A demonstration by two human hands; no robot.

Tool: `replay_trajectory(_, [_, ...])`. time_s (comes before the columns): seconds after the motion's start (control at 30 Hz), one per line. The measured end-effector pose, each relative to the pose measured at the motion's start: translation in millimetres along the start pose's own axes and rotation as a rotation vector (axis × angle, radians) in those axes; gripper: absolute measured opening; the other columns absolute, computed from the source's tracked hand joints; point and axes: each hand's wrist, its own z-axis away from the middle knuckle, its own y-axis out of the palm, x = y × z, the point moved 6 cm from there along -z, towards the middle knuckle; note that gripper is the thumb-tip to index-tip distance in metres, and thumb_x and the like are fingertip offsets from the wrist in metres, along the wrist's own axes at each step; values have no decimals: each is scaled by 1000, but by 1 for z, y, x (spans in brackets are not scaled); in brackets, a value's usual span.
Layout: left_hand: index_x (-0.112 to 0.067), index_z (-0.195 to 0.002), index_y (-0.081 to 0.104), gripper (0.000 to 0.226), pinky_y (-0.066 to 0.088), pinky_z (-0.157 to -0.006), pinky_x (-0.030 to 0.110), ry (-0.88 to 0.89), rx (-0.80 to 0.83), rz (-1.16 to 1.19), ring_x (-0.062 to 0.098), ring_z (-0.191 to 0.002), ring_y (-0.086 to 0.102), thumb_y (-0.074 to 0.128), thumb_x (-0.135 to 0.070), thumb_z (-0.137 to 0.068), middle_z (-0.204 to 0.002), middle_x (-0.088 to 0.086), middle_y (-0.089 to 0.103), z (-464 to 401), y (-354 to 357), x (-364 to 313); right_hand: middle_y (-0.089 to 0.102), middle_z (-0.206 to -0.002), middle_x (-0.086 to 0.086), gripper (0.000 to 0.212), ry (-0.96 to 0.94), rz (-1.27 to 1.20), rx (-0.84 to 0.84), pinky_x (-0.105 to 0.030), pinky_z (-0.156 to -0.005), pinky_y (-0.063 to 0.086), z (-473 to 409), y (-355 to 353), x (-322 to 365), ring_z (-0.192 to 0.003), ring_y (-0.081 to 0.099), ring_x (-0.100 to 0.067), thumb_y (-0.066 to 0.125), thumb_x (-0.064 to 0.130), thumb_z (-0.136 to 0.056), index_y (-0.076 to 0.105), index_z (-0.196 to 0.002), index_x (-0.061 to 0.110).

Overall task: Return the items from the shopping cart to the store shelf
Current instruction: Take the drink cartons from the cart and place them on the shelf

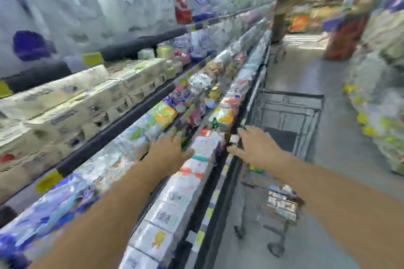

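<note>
The view is heavily blurred. My left hand [170, 152] reaches over the lower store shelf [220, 172] with its fingers spread and nothing in it, close to a green bottle [185, 142]. My right hand [256, 147] is stretched toward the shelf's front edge, thumb and fingers apart. A small dark item with a pale label [232, 138] sits between that thumb and forefinger; I cannot tell whether it is gripped. The dark wire shopping cart [290, 113] stands just right of the shelf, with blurred packages [282, 203] in its near part.
The shelving on the left has several tiers: big white wrapped packs on top, pale cartons [91, 102] below, colourful packets and white boxes [175, 209] lowest. More stock [380, 102] lines the right side. A grey floor aisle [306, 67] runs ahead.
</note>
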Motion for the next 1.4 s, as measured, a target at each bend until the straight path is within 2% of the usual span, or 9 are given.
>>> replay_trajectory(0.1, [-13, -152, 24, 81, 30, -112, 51, 116, -1, -9, 38, -142, 28, 33, -66, -92, -158, 18, 23, -63, 6, -73, 31, -159, -15, 88, 114, 50, -1, -45, -114, 33, -13, -3, -91, -145, 31, -32, 38, 73, -89, 30, -152, 12])
replay_trajectory(0.2, [-16, -155, 13, 84, 22, -115, 53, 207, -5, 12, 38, -145, 20, 34, -67, -92, -160, 18, 17, -110, 6, -151, 36, -153, -17, 89, 214, 51, -8, -46, -112, 36, -16, -8, -174, -139, 36, -35, 41, 72, -89, 28, -153, 12])
replay_trajectory(0.43, [-16, -156, 10, 83, 18, -117, 52, 424, 56, 5, 37, -146, 16, 35, -64, -93, -160, 19, 14, -186, 15, -317, 49, -142, -15, 74, 431, -26, -5, -44, -109, 37, -12, -5, -321, -131, 45, -34, 49, 64, -90, 42, -141, 12])
replay_trajectory(0.6, [-17, -156, 4, 83, 10, -120, 52, 525, 135, 41, 33, -150, 5, 33, -63, -94, -163, 15, 5, -235, 34, -386, 38, -151, -14, 74, 523, -56, 25, -44, -113, 28, -28, 16, -375, -140, 34, -33, 46, 64, -91, 36, -145, 14])
replay_trajectory(0.9, [-19, -157, 2, 83, 8, -120, 51, 577, 284, 68, 32, -150, 1, 33, -64, -94, -163, 14, 2, -359, 120, -421, 41, -149, -15, 76, 554, -117, 193, -46, -113, 33, -132, 92, -415, -137, 39, -33, 45, 62, -94, 33, -148, 11])
replay_trajectory(1.13, [-8, -153, 21, 79, 27, -114, 46, 594, 446, 133, 35, -141, 28, 43, -57, -95, -153, 18, 30, -436, 214, -435, 62, -117, -15, 48, 612, -300, 365, -39, -91, 49, -206, 173, -433, -109, 59, -31, 53, 47, -96, 55, -120, 5])
replay_trajectory(1.23, [-6, -146, 33, 68, 38, -105, 43, 523, 556, 228, 35, -131, 40, 48, -50, -96, -142, 18, 42, -452, 272, -438, 62, -102, -17, 33, 650, -406, 451, -34, -77, 47, -225, 230, -440, -93, 61, -28, 57, 34, -97, 60, -107, 3])
replay_trajectory(1.33, [-6, -145, 34, 66, 42, -102, 42, 418, 698, 271, 32, -130, 41, 49, -48, -96, -144, 17, 41, -455, 341, -438, 64, -109, -22, 28, 702, -470, 540, -34, -81, 48, -233, 298, -447, -103, 64, -33, 55, 29, -99, 61, -105, 2])
replay_trajectory(1.4, [-7, -144, 33, 67, 41, -103, 42, 334, 786, 285, 33, -130, 42, 47, -51, -96, -145, 17, 39, -451, 391, -436, 62, -119, -24, 33, 728, -488, 622, -36, -87, 48, -232, 350, -451, -113, 61, -35, 52, 24, -101, 59, -117, -3])
